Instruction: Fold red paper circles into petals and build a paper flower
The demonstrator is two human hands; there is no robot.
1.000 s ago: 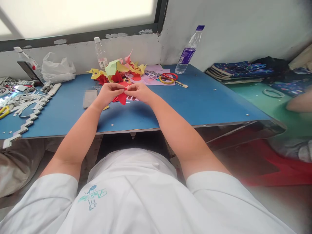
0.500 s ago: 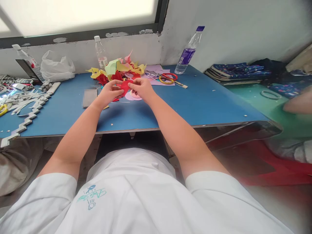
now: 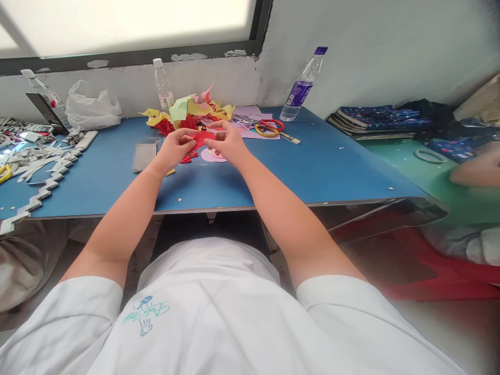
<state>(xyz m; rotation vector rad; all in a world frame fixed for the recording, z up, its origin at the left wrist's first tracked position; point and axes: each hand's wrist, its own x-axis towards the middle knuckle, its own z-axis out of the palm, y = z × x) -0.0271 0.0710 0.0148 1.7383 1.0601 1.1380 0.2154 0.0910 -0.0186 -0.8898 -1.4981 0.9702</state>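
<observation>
Between both hands is a small piece of red paper, held just above the table. My left hand pinches its left edge, and my right hand grips its right edge with thumb and fingers. Below the hands, pale pink paper circles lie on the blue table, partly covered by my right hand. Small red paper scraps are beside them. Behind the hands rises a heap of crumpled yellow, green and red paper.
Scissors rest on purple paper at the back. A bottle with a purple label stands right of them. Folded paper strips and a plastic bag lie left. Another person's arm is at far right.
The red paper is tilted flatter between my hands, its face less turned toward me. Both hands keep hold of it and have barely shifted.
</observation>
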